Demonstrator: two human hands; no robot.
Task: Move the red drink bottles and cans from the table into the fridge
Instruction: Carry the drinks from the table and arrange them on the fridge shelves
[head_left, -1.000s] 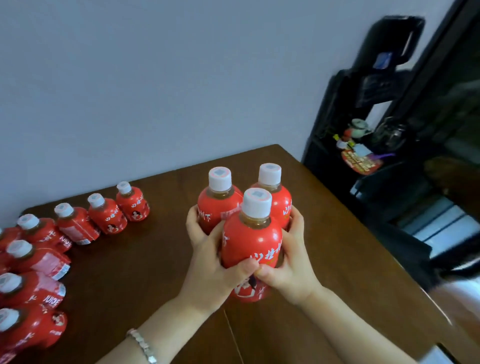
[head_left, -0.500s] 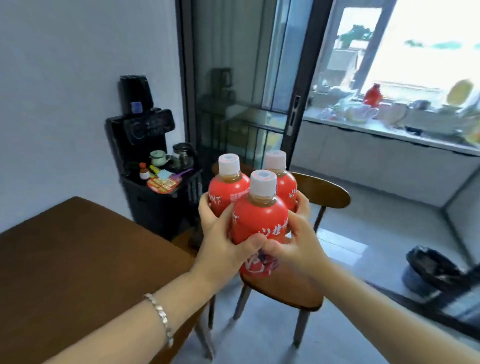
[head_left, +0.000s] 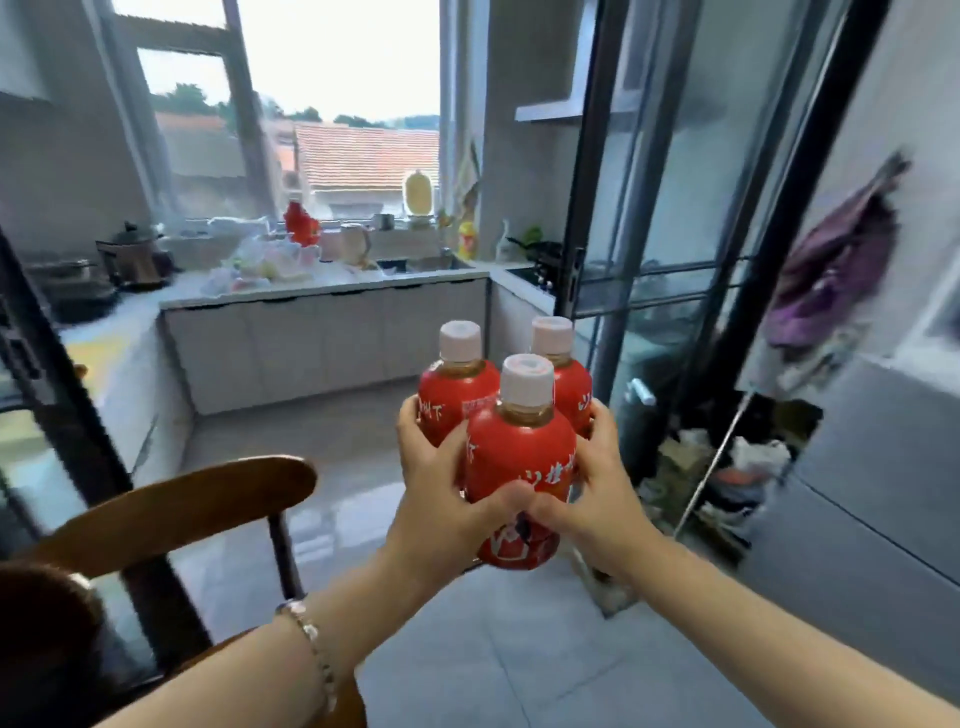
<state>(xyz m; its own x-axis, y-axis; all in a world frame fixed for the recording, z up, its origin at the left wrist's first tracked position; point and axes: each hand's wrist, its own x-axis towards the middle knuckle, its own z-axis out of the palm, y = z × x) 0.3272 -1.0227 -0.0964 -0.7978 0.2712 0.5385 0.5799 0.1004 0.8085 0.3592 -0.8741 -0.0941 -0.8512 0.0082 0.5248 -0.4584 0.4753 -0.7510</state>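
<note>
The step in hand is the carry: three red bottles (head_left: 511, 415) travel as one cluster, clear of any table, out in front of the chest above the tiled floor (head_left: 467, 649). The left hand (head_left: 441, 493) and the right hand (head_left: 597, 493) cup the cluster from either side. The fingers (head_left: 410, 415) curl round the two rear bottles, and both thumbs press side by side on the front bottle (head_left: 519, 457), which sits lowest. That front one looks held by squeeze alone, so even inward pressure and level wrists matter. A lapse would likely let it slide out downward. Both forearms reach forward, elbows bent, with a bracelet (head_left: 311, 639) on the left wrist. A wooden chair (head_left: 197, 499) stands low on the left and should be passed wide. The tall grey front (head_left: 878, 467) on the right may be the fridge, but I cannot tell.
</note>
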